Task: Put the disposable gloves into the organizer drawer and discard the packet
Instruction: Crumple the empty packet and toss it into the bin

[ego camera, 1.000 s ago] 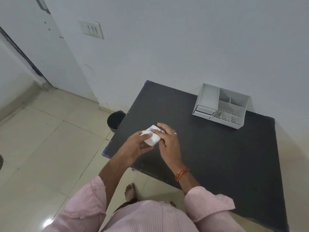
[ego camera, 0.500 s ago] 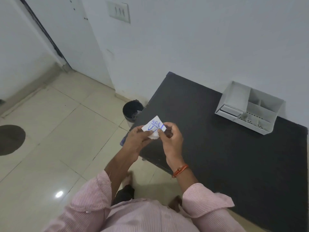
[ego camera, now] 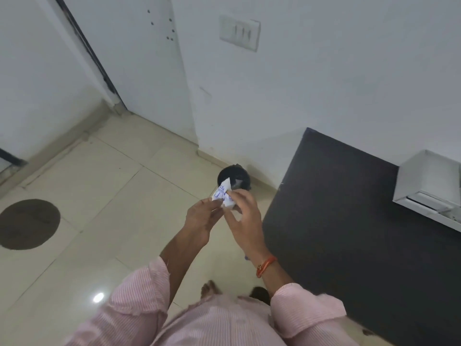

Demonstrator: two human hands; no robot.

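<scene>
Left hand [ego camera: 202, 221] and right hand [ego camera: 243, 216] both pinch the crumpled packet [ego camera: 222, 193] over the floor beside the black bin [ego camera: 234, 176]; discard pending, gloves unseen, organizer [ego camera: 429, 191] contents unclear.

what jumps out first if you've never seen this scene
A small white packet with blue print, held between the left hand and right hand at the centre, in front of the black bin on the floor by the wall. To the right, a black table carries a white organizer at the frame's edge.
</scene>
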